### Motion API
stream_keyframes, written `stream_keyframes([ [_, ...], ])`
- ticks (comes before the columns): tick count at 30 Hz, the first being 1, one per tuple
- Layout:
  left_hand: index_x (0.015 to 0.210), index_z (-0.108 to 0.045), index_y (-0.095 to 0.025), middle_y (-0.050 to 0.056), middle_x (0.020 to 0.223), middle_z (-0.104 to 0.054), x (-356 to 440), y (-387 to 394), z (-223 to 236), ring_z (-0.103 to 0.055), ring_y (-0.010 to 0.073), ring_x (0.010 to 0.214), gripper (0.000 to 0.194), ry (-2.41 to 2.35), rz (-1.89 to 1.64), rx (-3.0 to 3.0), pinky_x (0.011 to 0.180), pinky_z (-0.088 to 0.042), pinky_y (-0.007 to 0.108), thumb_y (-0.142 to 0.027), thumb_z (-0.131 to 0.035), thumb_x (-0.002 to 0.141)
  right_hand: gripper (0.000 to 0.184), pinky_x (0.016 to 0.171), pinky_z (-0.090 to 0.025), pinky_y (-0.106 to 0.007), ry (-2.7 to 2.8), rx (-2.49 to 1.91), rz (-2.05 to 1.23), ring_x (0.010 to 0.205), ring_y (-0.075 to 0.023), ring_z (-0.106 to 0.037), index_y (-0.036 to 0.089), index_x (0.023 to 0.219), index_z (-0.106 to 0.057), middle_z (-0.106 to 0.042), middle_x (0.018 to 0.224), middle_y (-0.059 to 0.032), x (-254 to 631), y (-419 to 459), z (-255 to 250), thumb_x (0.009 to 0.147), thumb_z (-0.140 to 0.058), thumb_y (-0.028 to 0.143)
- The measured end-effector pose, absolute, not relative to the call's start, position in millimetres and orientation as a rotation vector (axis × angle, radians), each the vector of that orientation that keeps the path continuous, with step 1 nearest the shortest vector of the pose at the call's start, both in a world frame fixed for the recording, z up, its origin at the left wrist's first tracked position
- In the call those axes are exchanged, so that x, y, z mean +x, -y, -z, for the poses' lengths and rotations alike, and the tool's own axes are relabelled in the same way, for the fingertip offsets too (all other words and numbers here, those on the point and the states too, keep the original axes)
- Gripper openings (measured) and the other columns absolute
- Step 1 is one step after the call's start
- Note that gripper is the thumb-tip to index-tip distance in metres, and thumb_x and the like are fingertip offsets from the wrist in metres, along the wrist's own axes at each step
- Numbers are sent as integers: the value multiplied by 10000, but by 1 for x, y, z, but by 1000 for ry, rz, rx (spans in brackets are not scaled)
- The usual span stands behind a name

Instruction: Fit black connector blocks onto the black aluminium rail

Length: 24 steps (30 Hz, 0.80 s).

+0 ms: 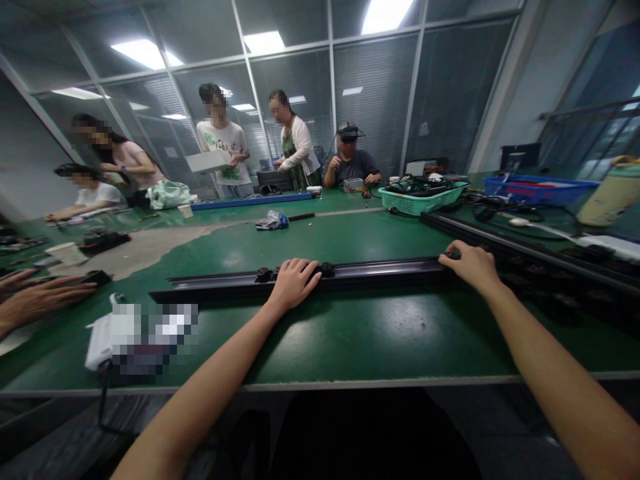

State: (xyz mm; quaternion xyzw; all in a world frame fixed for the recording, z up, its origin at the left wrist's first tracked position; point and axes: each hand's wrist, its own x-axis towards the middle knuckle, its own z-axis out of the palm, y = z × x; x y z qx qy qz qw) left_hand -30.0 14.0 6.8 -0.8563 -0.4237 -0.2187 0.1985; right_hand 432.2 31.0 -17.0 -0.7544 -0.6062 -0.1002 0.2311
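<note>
Black aluminium extrusion rail (360, 272) lies flat across the green-topped counter (370, 340) in front of you, running left to right. Your left grip (295, 283) is closed over its top, between two small black fittings (327, 269), with the fingers curled across the bar. Your right grip (470, 267) is closed over the rail's right end, the fingers hooked across it beside a dark fitting (453, 254).

A second black rail (530, 250) with dark fittings along it lies at an angle just beyond your right grip. To the left of your arms sits a white object (103, 343), partly pixelated, so you cannot tell what it is. Another person's hand (45, 297) reaches in at the left edge, near a black block (95, 277).

Farther along the counter stand a teal basket (423, 200) full of cables, a blue crate (537, 190) and a cream bottle (607, 195). A crumpled cloth (273, 221) and a blue bar (253, 201) lie toward the far side. Across the counter, one person holds a white box (206, 161), and another sits wearing a head-mounted camera (349, 135).
</note>
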Motion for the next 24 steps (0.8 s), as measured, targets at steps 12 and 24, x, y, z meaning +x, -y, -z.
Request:
stream_keyframes([
  [12, 1270, -567, -232, 93, 1154, -629, -31, -14, -7, -535, 244, 1093, 402, 1184, 613, -2393, 962, -385, 411, -437, -330, 1019, 343, 755, -370, -394, 1623, -2120, 227, 853, -295, -594, 224, 938, -624, -677, 879, -113, 436, -31, 16, 810, -519, 525],
  [24, 1258, -576, -212, 97, 1150, -628, -31, -14, -7, -532, 243, 1095, 406, 1191, 594, -2390, 960, -383, 404, -441, -340, 1019, 378, 790, -352, -396, 1589, -2235, 225, 957, -312, -580, 214, 1001, -569, -674, 1008, -142, 439, -25, 11, 849, -482, 549],
])
